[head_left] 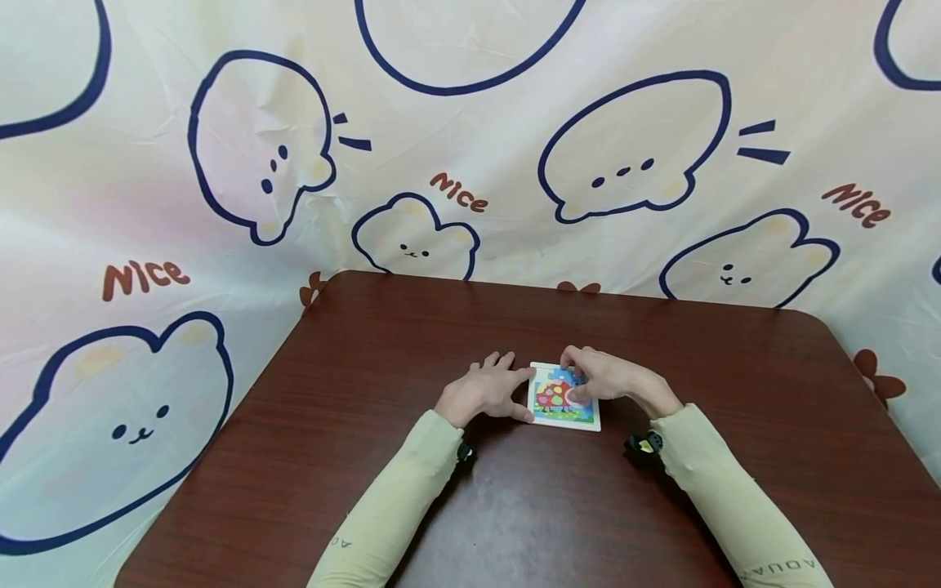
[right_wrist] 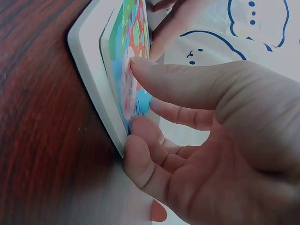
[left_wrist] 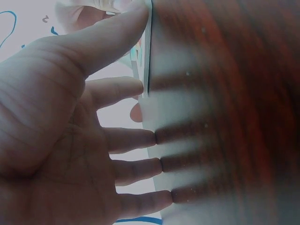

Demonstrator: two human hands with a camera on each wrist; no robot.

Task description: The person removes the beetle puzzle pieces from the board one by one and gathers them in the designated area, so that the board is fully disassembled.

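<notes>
A small square picture puzzle (head_left: 553,401), showing a red spotted ladybug on blue and green, lies in a white frame (head_left: 564,425) on the table. My left hand (head_left: 481,392) rests at the frame's left edge, thumb and index finger touching it, the other fingers spread straight on the table. With its thumb on the picture's face and its fingers bent at the far right part, my right hand (head_left: 617,378) grips the puzzle. In the right wrist view, a narrow gap shows between the picture board (right_wrist: 137,28) and its white frame (right_wrist: 91,56).
The dark brown wooden table (head_left: 353,367) spreads around both hands. Behind and beside it hangs a pale cloth (head_left: 500,147) printed with cartoon animals and the word "Nice". Black wrist bands (head_left: 644,446) sit at the sleeve cuffs.
</notes>
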